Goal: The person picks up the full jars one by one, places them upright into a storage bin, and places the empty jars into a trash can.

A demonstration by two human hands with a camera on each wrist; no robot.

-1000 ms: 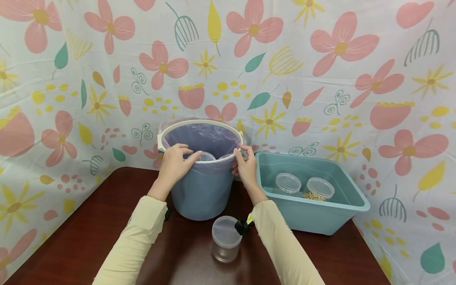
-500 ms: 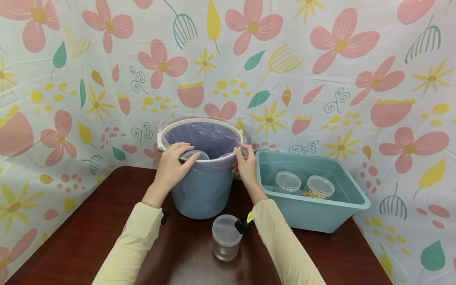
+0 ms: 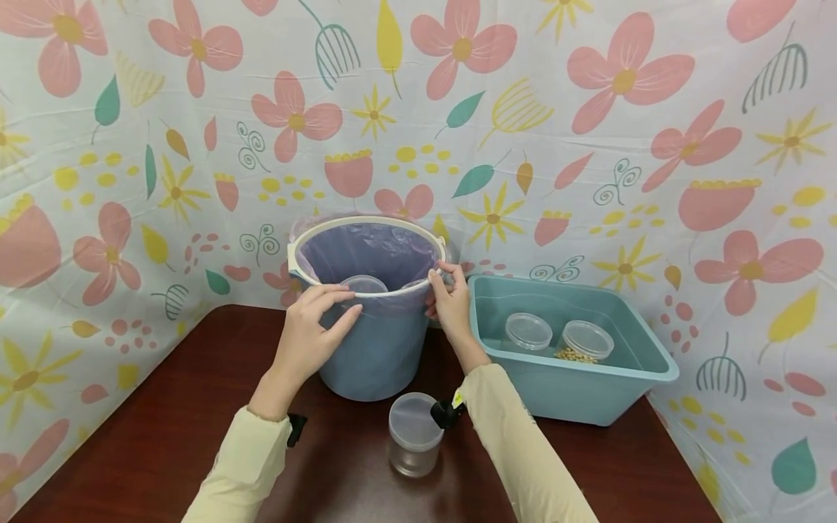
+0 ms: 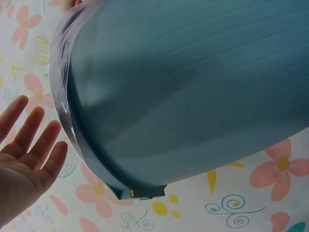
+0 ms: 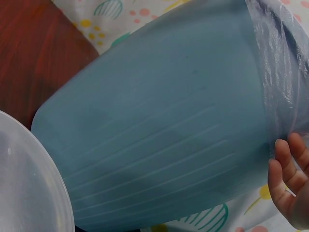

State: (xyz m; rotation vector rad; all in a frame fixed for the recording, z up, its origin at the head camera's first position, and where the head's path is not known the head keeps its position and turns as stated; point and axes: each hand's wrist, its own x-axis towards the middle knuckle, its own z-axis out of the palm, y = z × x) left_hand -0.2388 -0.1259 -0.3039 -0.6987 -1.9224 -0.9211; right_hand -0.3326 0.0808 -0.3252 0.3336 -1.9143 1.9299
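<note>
A blue trash can (image 3: 375, 356) stands at the middle of the table, lined with a thin translucent purple trash bag (image 3: 399, 247) under a white ring (image 3: 362, 220). The bag's edge folds over the outside. My right hand (image 3: 451, 301) pinches the ring at the right, thumb above and fingers below. At the front left my left hand (image 3: 310, 338) has its fingers extended near the rim; in the left wrist view that hand (image 4: 29, 159) is spread, apart from the can. Inside the can, a round clear container (image 3: 362, 285) shows just behind the front rim.
A clear jar with a frosted lid (image 3: 415, 423) stands in front of the can, by the right wrist. To the right is a teal basin (image 3: 569, 396) holding two lidded clear containers, one (image 3: 587, 340) with yellowish beans or kernels. A floral cloth (image 3: 497, 145) hangs behind.
My left hand has drawn back from the front rim, down and to the left, its fingers straightening. My right hand keeps its place on the ring.
</note>
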